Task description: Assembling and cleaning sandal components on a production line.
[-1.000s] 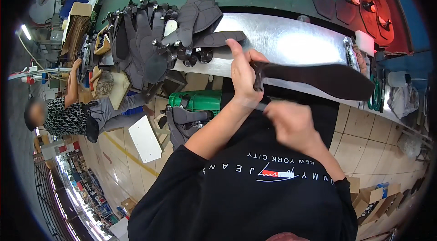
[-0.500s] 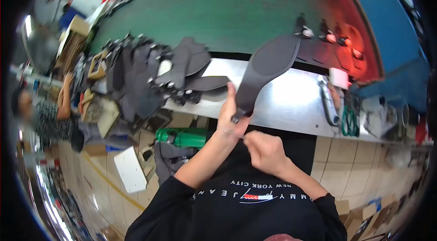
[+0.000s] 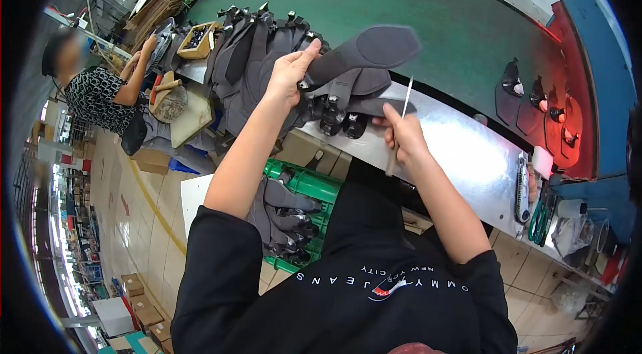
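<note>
A dark grey shoe upper piece (image 3: 361, 53) is lifted above the metal workbench (image 3: 461, 153), tilted with its broad end up and to the right. The left hand (image 3: 289, 76) is closed on its lower end, thumb and fingers pinching it. The right hand (image 3: 401, 133), below and to the right of the piece and not touching it, is curled around a thin white stick (image 3: 404, 103) that points upward. A pile of similar grey uppers (image 3: 261, 59) lies on the bench behind the left hand. A green crate (image 3: 304, 183) with more pieces sits below the bench. A seated co-worker (image 3: 100, 93) works at far left.
</note>
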Action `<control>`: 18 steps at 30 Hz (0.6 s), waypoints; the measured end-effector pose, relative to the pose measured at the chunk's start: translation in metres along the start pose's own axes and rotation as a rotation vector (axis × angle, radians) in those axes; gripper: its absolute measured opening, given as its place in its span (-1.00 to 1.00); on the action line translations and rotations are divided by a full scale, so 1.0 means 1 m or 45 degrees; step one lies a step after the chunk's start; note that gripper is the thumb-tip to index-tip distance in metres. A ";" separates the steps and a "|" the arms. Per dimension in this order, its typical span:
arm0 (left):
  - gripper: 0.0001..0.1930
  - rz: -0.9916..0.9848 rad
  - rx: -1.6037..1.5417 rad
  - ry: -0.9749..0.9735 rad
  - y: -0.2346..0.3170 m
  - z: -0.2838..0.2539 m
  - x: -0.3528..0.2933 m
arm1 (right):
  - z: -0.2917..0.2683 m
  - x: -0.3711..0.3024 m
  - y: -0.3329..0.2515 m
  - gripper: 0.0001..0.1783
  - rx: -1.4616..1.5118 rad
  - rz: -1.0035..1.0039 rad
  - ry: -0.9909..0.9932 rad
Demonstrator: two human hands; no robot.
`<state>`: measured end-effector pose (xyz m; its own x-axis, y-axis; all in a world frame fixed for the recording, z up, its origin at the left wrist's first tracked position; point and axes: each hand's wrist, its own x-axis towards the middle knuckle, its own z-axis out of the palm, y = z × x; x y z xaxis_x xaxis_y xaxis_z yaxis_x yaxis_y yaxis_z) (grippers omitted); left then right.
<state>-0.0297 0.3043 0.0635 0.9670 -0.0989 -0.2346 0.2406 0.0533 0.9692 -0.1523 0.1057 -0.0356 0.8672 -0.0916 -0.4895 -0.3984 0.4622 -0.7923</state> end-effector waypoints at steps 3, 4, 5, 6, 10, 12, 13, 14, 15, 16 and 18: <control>-0.52 0.140 0.258 -0.066 -0.010 -0.026 0.024 | 0.013 0.031 -0.029 -0.67 0.004 -0.202 0.030; -0.46 0.194 0.597 -0.138 -0.016 -0.037 0.031 | 0.018 0.039 -0.042 -0.66 -0.046 -0.258 0.061; -0.40 0.249 0.933 -0.241 -0.013 -0.031 0.031 | 0.008 0.059 -0.054 -0.62 -0.207 -0.160 0.126; -0.32 0.094 1.299 -0.208 -0.011 -0.021 0.032 | -0.003 0.069 -0.053 -0.59 -0.438 -0.221 0.184; -0.09 0.084 1.661 -0.336 0.004 -0.016 0.013 | 0.019 0.052 -0.041 -0.54 -0.718 -0.149 0.094; -0.05 0.079 1.543 -0.346 -0.006 -0.022 0.008 | 0.030 0.042 -0.031 -0.55 -0.304 -0.114 0.055; -0.05 0.101 1.522 -0.371 -0.008 -0.019 0.008 | 0.029 0.044 -0.028 -0.54 -0.078 -0.062 0.044; -0.07 0.084 1.533 -0.349 -0.012 -0.015 0.006 | 0.028 0.046 -0.026 -0.54 -0.074 -0.063 0.051; -0.10 0.075 1.558 -0.336 -0.017 -0.016 0.001 | 0.027 0.049 -0.024 -0.54 -0.044 0.030 0.036; -0.13 0.101 1.550 -0.352 -0.016 -0.014 -0.005 | 0.029 0.052 -0.026 -0.53 -0.017 0.117 0.011; -0.22 0.160 1.517 -0.401 -0.023 -0.015 -0.018 | 0.031 0.048 -0.032 -0.48 -0.146 0.161 -0.087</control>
<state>-0.0514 0.3194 0.0439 0.8761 -0.4016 -0.2666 -0.2374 -0.8409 0.4864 -0.0892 0.1140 -0.0228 0.8249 0.0224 -0.5649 -0.5334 0.3621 -0.7644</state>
